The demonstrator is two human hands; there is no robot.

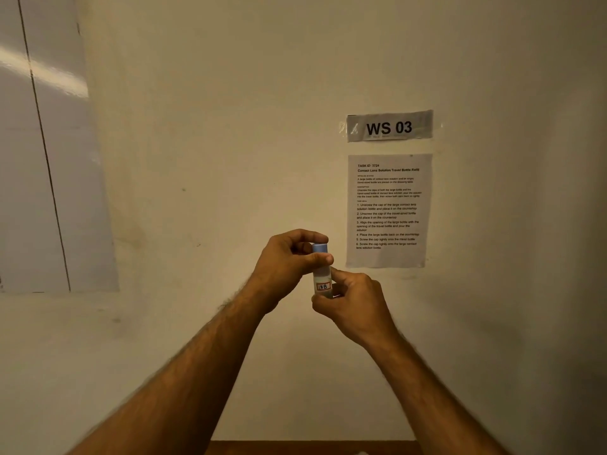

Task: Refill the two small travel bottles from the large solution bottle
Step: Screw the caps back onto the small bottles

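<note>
Head view: right hand [353,302] grips small clear plastic travel bottle [323,280] upright at chest height; left hand [289,261] pinches its blue screw cap [320,248]. Uncapping or recapping, cannot tell. Large bottle and second bottle out of sight, progress unclear.

A plain cream-painted wall [230,126] under dim warm light carries a taped grey "WS 03" paper label [390,126] above a printed white instruction sheet [389,210]; a glossy pale panel [42,178] stands left.

The instruction sheet's [389,210] small print blurs, and the brown surface [312,448] is cropped below.
</note>
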